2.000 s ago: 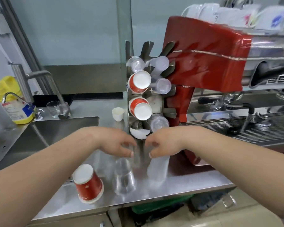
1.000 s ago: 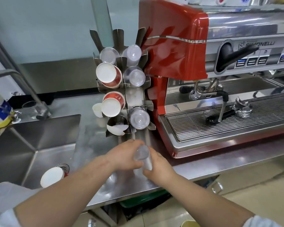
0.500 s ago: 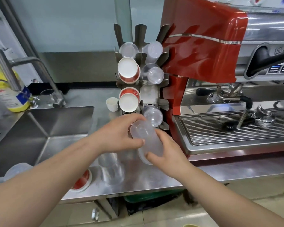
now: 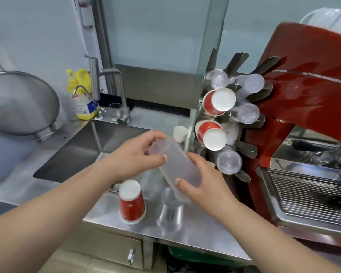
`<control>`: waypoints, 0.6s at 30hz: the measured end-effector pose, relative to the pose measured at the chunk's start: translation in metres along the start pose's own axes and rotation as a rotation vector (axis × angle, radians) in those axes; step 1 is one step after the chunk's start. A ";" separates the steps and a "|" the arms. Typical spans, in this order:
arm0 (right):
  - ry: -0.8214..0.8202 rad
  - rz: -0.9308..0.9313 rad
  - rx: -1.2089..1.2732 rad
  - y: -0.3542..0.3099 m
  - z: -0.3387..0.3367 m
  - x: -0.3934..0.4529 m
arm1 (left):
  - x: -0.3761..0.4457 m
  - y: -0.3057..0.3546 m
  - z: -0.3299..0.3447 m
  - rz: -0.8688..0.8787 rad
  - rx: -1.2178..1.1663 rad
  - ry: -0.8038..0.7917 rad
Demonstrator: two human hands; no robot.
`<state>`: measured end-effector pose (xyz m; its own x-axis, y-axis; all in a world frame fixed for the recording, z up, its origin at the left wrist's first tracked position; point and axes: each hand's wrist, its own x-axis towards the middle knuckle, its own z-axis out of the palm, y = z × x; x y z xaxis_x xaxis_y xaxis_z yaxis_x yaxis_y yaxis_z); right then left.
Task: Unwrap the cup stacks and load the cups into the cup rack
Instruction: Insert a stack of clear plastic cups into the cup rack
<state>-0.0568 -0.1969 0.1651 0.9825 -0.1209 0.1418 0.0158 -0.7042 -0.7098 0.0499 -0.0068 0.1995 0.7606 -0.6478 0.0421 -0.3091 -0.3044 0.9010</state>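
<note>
Both hands hold a stack of frosted clear plastic cups point(image 4: 175, 166), tilted, base end up-left. My left hand point(image 4: 134, 156) grips its upper end; my right hand point(image 4: 203, 180) holds its lower end from the right. The metal cup rack point(image 4: 232, 123) stands just right of them against the red espresso machine point(image 4: 307, 91). It holds two red paper cup stacks point(image 4: 219, 102) and several clear plastic stacks point(image 4: 229, 161). On the steel counter point(image 4: 201, 233) below my hands a red paper cup stack point(image 4: 131, 201) and a clear cup stack point(image 4: 170, 211) stand upside down.
A sink point(image 4: 87, 150) with a tap point(image 4: 106, 87) lies to the left, a yellow bottle point(image 4: 82, 95) and a glass point(image 4: 115, 112) behind it. A small white cup point(image 4: 180, 133) sits left of the rack. A metal strainer point(image 4: 26, 103) hangs far left.
My hands picked the frosted cup stack off the counter and raised it in front of the rack. My view swung left, so the rack now sits at the right.
</note>
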 end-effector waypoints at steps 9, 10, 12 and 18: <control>-0.145 -0.226 -0.051 -0.079 0.066 0.057 | -0.049 -0.018 -0.103 -0.044 -0.016 0.147; -0.154 -0.238 -0.049 -0.086 0.076 0.063 | -0.055 -0.020 -0.112 -0.050 -0.017 0.173; -0.180 -0.252 -0.055 -0.098 0.095 0.072 | -0.067 -0.026 -0.128 -0.060 -0.019 0.221; -0.255 -0.272 -0.065 -0.125 0.140 0.088 | -0.096 -0.056 -0.159 -0.105 0.039 0.317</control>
<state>0.0533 -0.0215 0.1692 0.9589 0.2487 0.1368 0.2784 -0.7304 -0.6238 0.0851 0.1831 0.2133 0.9275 -0.3635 0.0878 -0.2364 -0.3883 0.8907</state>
